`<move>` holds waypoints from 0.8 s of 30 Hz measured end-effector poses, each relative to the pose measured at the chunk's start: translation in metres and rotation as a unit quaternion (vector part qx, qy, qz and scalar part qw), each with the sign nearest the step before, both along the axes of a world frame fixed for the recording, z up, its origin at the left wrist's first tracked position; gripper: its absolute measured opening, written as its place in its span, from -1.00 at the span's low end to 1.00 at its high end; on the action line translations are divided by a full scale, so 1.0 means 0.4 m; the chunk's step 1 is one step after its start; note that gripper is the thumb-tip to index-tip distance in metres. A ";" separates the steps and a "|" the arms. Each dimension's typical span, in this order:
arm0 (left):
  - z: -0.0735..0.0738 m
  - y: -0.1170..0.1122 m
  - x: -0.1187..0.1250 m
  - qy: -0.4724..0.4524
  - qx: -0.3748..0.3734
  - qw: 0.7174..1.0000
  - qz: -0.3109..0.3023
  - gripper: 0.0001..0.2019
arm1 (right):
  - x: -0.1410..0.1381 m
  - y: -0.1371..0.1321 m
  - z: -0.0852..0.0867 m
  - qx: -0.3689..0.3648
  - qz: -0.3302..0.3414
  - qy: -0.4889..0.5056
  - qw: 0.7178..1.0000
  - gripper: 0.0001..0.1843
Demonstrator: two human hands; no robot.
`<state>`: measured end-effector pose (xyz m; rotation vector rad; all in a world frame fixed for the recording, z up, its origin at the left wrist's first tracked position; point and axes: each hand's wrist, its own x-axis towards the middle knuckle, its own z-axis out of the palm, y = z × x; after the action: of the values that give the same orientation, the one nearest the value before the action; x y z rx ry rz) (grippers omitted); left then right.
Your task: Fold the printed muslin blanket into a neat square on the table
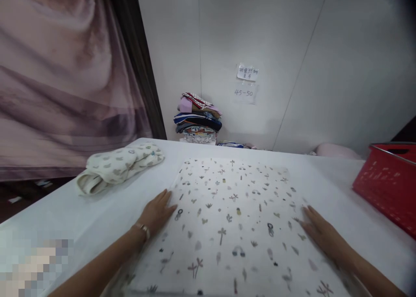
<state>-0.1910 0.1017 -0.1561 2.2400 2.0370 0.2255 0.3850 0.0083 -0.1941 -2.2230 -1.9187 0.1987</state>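
Note:
A white cloth printed with small grey plants and figures (232,219) lies spread flat on the white table (81,214) in front of me. My left hand (157,212) rests flat on the cloth's left edge, fingers stretched out, a bracelet at the wrist. My right hand (320,232) lies flat on the cloth's right side, fingers extended and slightly blurred. Neither hand holds anything.
A folded cream garment with grey prints (118,167) lies at the table's far left. A red plastic basket (388,184) stands at the right edge. A stack of folded clothes (198,119) sits against the white wall behind the table, under paper labels (247,82). A pink curtain (65,80) hangs left.

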 end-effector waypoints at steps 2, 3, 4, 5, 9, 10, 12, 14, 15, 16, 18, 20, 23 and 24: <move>-0.005 -0.100 -0.023 -0.012 0.024 1.000 -0.006 -0.35 | 0.002 -0.101 -0.020 0.024 -0.005 0.032 0.999 -0.30; -0.004 -0.144 -0.032 -0.015 0.029 0.999 -0.005 -0.35 | 0.000 -0.146 -0.028 0.033 -0.011 0.044 0.998 -0.30; -0.002 -0.183 -0.039 -0.017 0.031 0.999 -0.002 -0.34 | -0.003 -0.187 -0.033 0.040 -0.014 0.052 0.998 -0.30; 0.002 -0.218 -0.044 -0.019 0.033 0.999 0.003 -0.35 | -0.007 -0.223 -0.037 0.044 -0.017 0.057 0.997 -0.30; 0.022 -0.323 -0.048 -0.044 0.039 0.997 0.042 -0.40 | -0.030 -0.329 -0.037 0.049 -0.031 0.059 0.997 -0.31; 0.028 -0.341 -0.046 -0.054 0.033 0.996 0.058 -0.39 | -0.036 -0.347 -0.033 0.046 -0.042 0.058 0.996 -0.32; 0.042 -0.367 -0.040 -0.074 0.009 0.992 0.101 -0.36 | -0.047 -0.376 -0.020 0.040 -0.068 0.056 0.995 -0.35; 0.056 -0.378 -0.034 -0.097 -0.020 0.985 0.142 -0.31 | -0.060 -0.395 -0.001 0.039 -0.081 0.059 0.994 -0.38; 0.063 -0.380 -0.032 -0.108 -0.033 0.981 0.160 -0.30 | -0.067 -0.401 0.010 0.038 -0.083 0.067 0.994 -0.38; 0.071 -0.378 -0.030 -0.117 -0.045 0.977 0.173 -0.29 | -0.074 -0.405 0.021 0.034 -0.088 0.079 0.992 -0.37; 0.083 -0.368 -0.029 -0.131 -0.073 0.970 0.192 -0.30 | -0.089 -0.407 0.046 0.015 -0.119 0.115 0.986 -0.32; 0.090 -0.355 -0.031 -0.138 -0.094 0.964 0.208 -0.31 | -0.103 -0.406 0.069 -0.007 -0.165 0.157 0.974 -0.27; 0.086 -0.339 -0.040 -0.157 -0.087 0.958 0.224 -0.36 | -0.121 -0.405 0.097 -0.014 -0.188 0.243 0.952 -0.25; 0.081 -0.336 -0.044 -0.172 -0.073 0.957 0.223 -0.38 | -0.127 -0.407 0.105 -0.014 -0.187 0.280 0.941 -0.24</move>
<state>-0.2085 -0.0329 -0.1238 1.5029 2.2381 0.4497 0.3340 -0.1543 -0.1522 -2.1789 -1.1854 0.7105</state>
